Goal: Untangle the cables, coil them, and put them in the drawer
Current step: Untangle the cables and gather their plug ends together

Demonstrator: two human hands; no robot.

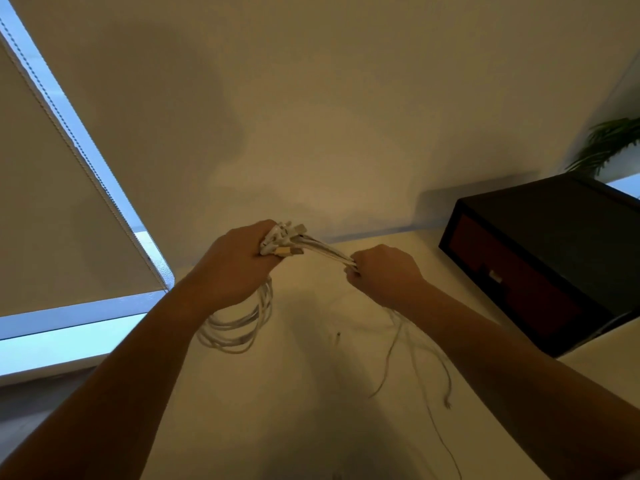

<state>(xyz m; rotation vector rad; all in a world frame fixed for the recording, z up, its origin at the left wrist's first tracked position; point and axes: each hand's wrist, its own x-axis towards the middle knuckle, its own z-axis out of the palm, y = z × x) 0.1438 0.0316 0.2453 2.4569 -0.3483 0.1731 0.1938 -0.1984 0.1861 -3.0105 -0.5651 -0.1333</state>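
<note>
Both hands are raised above a pale table [311, 393]. My left hand [235, 265] grips a bundle of white cables [239, 327] near their plug ends, which stick out above its fingers. Loops of the bundle hang below this hand. A short taut span of cables runs to my right hand [384, 275], which grips the strands in a fist. Thin loose cable ends trail down from the right hand onto the table. A dark drawer unit [540, 268] with a reddish drawer front and small handle stands at the right, its drawer closed.
A plain wall rises behind the table. A window with a lowered roller blind [52, 202] and bead chain fills the left side. A green plant [609, 143] shows at the far right behind the drawer unit.
</note>
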